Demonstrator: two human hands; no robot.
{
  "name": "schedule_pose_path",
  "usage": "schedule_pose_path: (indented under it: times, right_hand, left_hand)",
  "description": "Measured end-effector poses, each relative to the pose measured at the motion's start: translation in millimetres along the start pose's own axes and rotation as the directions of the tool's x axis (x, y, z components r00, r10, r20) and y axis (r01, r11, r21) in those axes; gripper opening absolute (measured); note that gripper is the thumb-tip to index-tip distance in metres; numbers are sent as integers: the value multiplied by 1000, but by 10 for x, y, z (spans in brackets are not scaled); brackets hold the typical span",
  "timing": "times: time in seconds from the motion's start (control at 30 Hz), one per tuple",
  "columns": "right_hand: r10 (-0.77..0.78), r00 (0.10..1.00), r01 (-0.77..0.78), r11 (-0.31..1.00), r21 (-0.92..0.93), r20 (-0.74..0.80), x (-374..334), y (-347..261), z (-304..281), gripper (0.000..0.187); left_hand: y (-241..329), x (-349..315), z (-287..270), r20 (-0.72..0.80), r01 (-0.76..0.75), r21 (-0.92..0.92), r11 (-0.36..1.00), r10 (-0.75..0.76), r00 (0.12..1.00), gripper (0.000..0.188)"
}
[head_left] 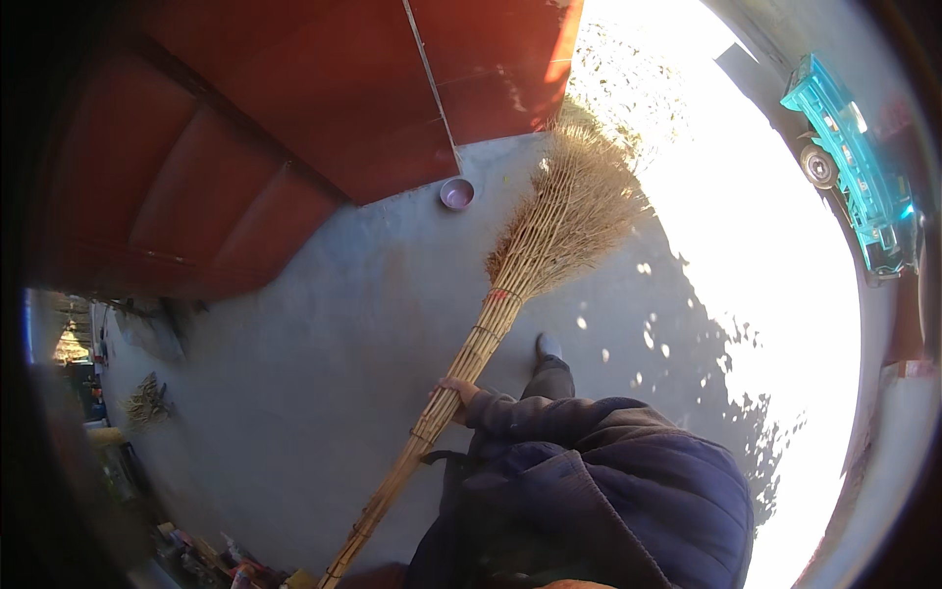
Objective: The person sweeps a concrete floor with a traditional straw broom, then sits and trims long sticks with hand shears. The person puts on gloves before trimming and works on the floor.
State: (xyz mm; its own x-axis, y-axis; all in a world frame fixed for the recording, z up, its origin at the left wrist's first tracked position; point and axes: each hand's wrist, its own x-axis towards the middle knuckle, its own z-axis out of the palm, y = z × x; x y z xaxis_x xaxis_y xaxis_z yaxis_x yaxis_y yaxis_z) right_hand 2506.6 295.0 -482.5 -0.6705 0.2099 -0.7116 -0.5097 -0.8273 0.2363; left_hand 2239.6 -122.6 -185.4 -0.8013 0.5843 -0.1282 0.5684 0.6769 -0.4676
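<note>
A long broom [579, 206] of bundled twigs slants from the lower left to the upper middle, its bushy head spread at the far end. Wire bands and a red tie bind its stalks. Partway along the handle, my right hand [459, 393] is closed around the stalks, its dark sleeve reaching across in front of my body. The broom head lies low by the edge between shade and sunlight. My left hand cannot be made out; the handle's near end runs out of view at the bottom edge.
Large red metal doors [324, 98] stand ahead and left, with a pinkish basin [457, 193] at their foot. A turquoise wheeled vehicle [849, 157] is at the right. Left, a twig bundle [147, 401] lies on the concrete floor [324, 393]; assorted clutter [211, 560] fills the lower left.
</note>
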Motion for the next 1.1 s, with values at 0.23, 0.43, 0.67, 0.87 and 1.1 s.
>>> schedule_pose_path:
  times: [0.23,0.43,0.67,0.87,1.1]
  right_hand:
    - [77,942,-157,961,-226,-326,173,-327,-639,30]
    - [-193,872,-87,844,-530,-451,1,-2179,-1841,34]
    - [-599,633,67,674,-736,-491,-1034,-3976,-1134,36]
    - [-697,642,232,574,-785,-319,-1645,-4080,-576,49]
    - [-701,685,365,565,-741,-197,-1483,-4487,-752,39]
  left_hand:
    - [268,-564,240,287,-108,-4,994,105,952,18]
    - [1201,-1013,913,293,-588,-300,751,660,692,14]
    - [3258,-1050,1008,-395,-683,-427,594,557,731,12]
    - [3464,-1043,1442,-81,-558,-536,634,619,781,21]
    - [3443,-1010,2413,-41,-738,-418,530,801,598,36]
